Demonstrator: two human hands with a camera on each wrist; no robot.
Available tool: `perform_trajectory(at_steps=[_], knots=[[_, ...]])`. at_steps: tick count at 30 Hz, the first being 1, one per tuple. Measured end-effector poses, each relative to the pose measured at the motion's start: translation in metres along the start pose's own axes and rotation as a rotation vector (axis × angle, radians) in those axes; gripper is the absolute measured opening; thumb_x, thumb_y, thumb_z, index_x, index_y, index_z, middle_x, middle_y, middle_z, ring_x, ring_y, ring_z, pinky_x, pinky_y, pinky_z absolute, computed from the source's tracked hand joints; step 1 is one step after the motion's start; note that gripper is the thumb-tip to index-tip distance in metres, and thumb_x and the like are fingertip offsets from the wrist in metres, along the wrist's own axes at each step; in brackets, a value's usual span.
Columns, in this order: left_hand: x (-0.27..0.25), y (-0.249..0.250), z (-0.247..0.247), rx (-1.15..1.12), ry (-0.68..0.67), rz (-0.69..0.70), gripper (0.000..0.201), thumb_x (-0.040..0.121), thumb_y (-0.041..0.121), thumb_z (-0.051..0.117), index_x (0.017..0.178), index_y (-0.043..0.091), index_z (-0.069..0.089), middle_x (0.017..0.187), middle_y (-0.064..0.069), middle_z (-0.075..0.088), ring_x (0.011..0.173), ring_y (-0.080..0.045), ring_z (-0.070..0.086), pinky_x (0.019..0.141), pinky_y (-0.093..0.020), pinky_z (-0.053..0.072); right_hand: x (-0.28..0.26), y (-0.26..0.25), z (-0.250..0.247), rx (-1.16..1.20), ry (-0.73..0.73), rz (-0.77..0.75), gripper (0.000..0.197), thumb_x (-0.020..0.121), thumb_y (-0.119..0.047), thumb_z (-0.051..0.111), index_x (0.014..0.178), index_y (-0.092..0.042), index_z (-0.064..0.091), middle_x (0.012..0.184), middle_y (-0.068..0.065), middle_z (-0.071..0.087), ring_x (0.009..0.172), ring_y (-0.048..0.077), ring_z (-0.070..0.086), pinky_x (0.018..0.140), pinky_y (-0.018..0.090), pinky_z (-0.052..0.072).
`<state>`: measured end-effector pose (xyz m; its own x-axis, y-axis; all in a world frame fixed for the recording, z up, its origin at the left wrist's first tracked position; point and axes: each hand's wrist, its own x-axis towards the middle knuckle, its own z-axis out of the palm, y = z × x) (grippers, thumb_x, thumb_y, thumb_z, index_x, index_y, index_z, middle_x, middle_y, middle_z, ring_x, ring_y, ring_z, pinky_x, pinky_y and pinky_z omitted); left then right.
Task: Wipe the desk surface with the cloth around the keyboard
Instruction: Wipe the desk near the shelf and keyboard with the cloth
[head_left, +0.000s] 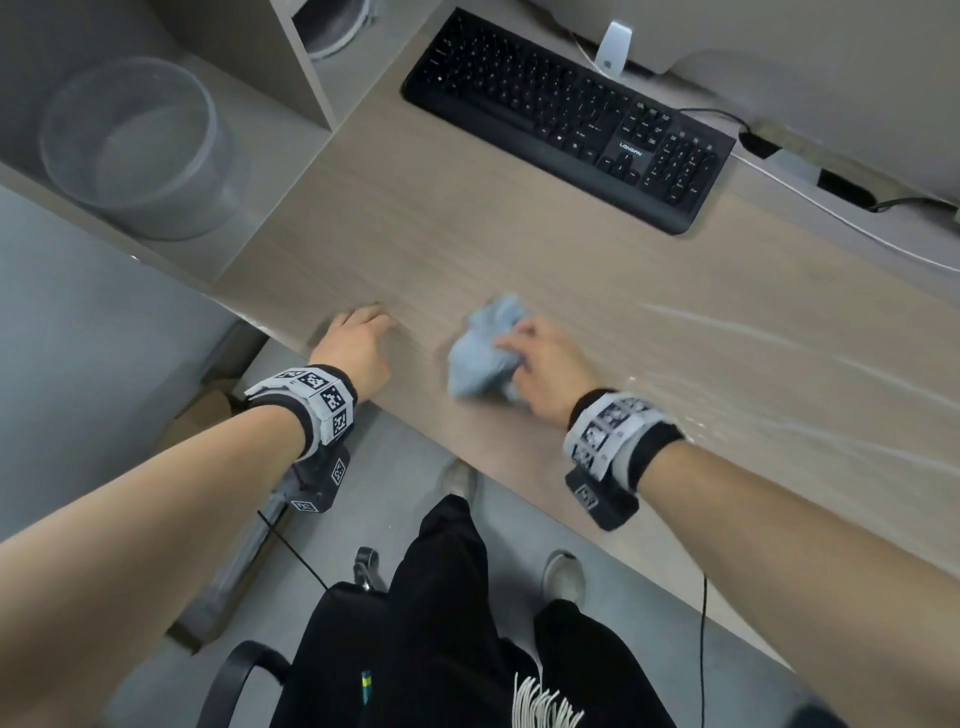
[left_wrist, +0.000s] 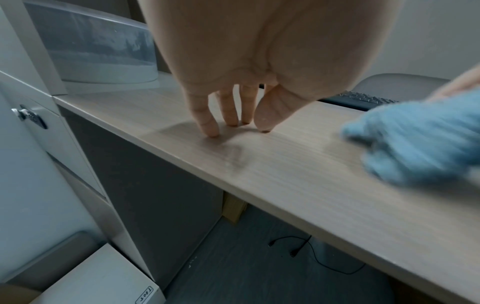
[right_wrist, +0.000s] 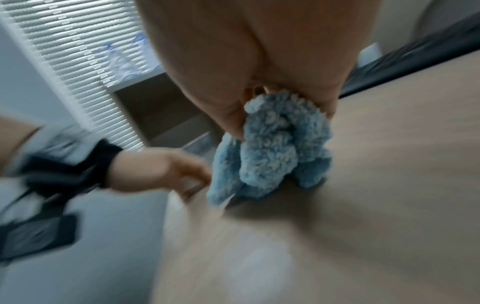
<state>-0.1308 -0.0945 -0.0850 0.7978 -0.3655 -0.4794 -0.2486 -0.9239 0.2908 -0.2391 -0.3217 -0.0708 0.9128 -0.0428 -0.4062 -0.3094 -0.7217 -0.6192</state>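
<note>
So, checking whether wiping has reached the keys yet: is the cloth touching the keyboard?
No, the blue cloth sits near the desk's front edge in the right hand, well apart from the keyboard.

On my black keyboard (head_left: 566, 117), lying toward one o'clock on the surface (head_left: 467, 249), I read the white brand word "LONGAN" between the main keys and the arrow block; the key legends themselves are too small for me to make out. Down by the floor at seven o'clock in my left wrist view, a white box (left_wrist: 103, 283) carries a small label that seems to read "T001", upside down.
</note>
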Motion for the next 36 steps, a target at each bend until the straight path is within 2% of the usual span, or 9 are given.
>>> perform_trajectory(at_steps=[2,4,8,12,20,24,27,31,36], knots=[[0.0,0.0,0.002,0.009,0.02,0.007,0.069,0.072,-0.005,0.04,0.134,0.023,0.051,0.155,0.001,0.034,0.139,-0.031,0.027,0.115,-0.042,0.028,0.016,0.022,-0.026,-0.027,0.158,0.139,0.048,0.089,-0.007,0.054,0.137,-0.014,0.052,0.137,0.009,0.042,0.123,0.027,0.046,0.103,0.026,0.032],[0.0,0.001,0.002,0.015,0.04,0.006,0.067,0.072,-0.006,0.039,0.132,0.022,0.052,0.153,0.001,0.036,0.139,-0.03,0.029,0.114,-0.042,0.03,0.027,0.031,-0.031,-0.091,0.104,0.23,0.052,0.091,-0.012,0.056,0.141,-0.018,0.047,0.144,0.009,0.037,0.129,0.029,0.042,0.107,0.031,0.031],[0.004,0.001,0.0,0.018,0.031,-0.005,0.063,0.073,-0.004,0.04,0.129,0.022,0.055,0.151,-0.001,0.038,0.136,-0.032,0.03,0.112,-0.045,0.032,0.018,-0.005,0.02,-0.237,-0.105,-0.047,0.048,0.087,-0.015,0.059,0.133,-0.028,0.055,0.144,0.007,0.035,0.131,0.029,0.036,0.107,0.038,0.036],[0.01,-0.001,-0.007,0.036,-0.047,-0.021,0.061,0.074,-0.004,0.039,0.127,0.022,0.056,0.137,-0.003,0.045,0.129,-0.032,0.034,0.108,-0.047,0.036,-0.003,-0.033,0.054,-0.054,-0.303,-0.207,0.039,0.086,-0.011,0.058,0.121,-0.024,0.067,0.123,0.005,0.048,0.118,0.024,0.045,0.104,0.037,0.037],[0.065,0.039,-0.037,0.07,-0.049,0.065,0.051,0.078,0.0,0.045,0.126,0.013,0.056,0.126,-0.015,0.05,0.119,-0.038,0.046,0.105,-0.043,0.038,0.039,0.042,-0.06,0.14,0.338,0.221,0.039,0.089,-0.006,0.056,0.124,-0.022,0.063,0.113,-0.003,0.047,0.108,0.018,0.05,0.095,0.02,0.033],[0.092,0.081,-0.032,0.102,-0.059,0.215,0.06,0.077,0.0,0.045,0.135,0.016,0.05,0.138,-0.012,0.044,0.122,-0.038,0.039,0.106,-0.043,0.036,0.021,0.111,-0.101,0.074,0.487,0.516,0.041,0.089,-0.007,0.052,0.127,-0.023,0.059,0.127,0.01,0.051,0.113,0.031,0.054,0.096,0.03,0.04],[0.105,0.112,-0.021,0.158,-0.123,0.275,0.065,0.075,0.002,0.044,0.138,0.017,0.044,0.154,-0.009,0.029,0.134,-0.037,0.03,0.111,-0.046,0.032,0.008,0.147,-0.106,-0.044,0.455,0.709,0.035,0.089,-0.013,0.048,0.122,-0.018,0.059,0.13,0.019,0.053,0.117,0.041,0.051,0.096,0.042,0.046],[0.116,0.146,-0.008,0.157,-0.15,0.252,0.066,0.076,0.006,0.044,0.141,0.018,0.04,0.152,-0.004,0.03,0.133,-0.036,0.029,0.111,-0.045,0.032,0.011,0.122,-0.072,-0.125,0.345,0.533,0.033,0.09,-0.017,0.052,0.122,-0.015,0.058,0.137,0.019,0.038,0.116,0.042,0.048,0.098,0.043,0.045],[0.113,0.172,-0.004,0.195,-0.163,0.129,0.059,0.081,0.016,0.046,0.14,0.017,0.041,0.15,-0.008,0.031,0.134,-0.04,0.027,0.114,-0.047,0.027,0.008,0.086,-0.037,-0.11,0.172,0.19,0.033,0.088,-0.026,0.063,0.12,-0.023,0.063,0.116,0.009,0.043,0.106,0.033,0.046,0.076,0.035,0.043]])
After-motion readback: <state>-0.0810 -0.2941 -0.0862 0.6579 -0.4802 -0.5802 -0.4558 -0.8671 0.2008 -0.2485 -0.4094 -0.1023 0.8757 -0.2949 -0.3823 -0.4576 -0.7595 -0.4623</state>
